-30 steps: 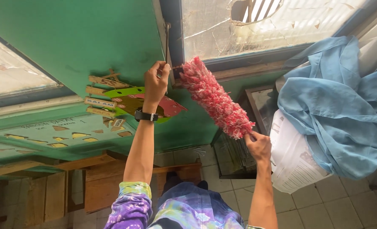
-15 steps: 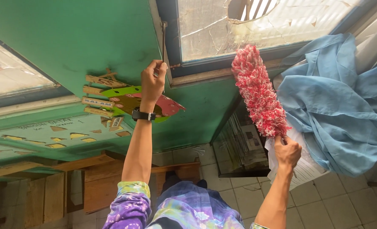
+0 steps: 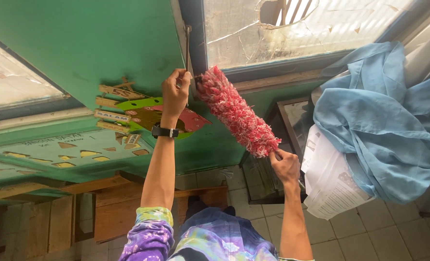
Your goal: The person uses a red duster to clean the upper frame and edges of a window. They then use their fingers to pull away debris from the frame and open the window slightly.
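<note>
A green wall (image 3: 79,43) fills the upper left, and at about one o'clock a cracked, dusty window pane (image 3: 292,34) sits in its dark frame, a jagged hole broken through near the top edge. At three o'clock a heap of light blue cloth (image 3: 379,121) hangs over a stack of printed papers (image 3: 331,188), just beside a dark framed glass panel (image 3: 297,118) leaning against the wall. Towards nine o'clock, a colourful paper-and-wood wall decoration (image 3: 142,116) is fixed to the green paint. Near the centre, a red-and-white fluffy duster (image 3: 236,113) slants from its tip at eleven o'clock, pressed against the lower corner of the window frame, down to its handle at five o'clock. The right hand (image 3: 285,166) is wrapped tight around that handle, fingers curled in a fist. The left hand (image 3: 176,94), raised with a black wristwatch (image 3: 165,131) on the wrist, pinches a thin metal latch rod (image 3: 188,50) that runs up the frame's edge, just beside the duster's tip.
</note>
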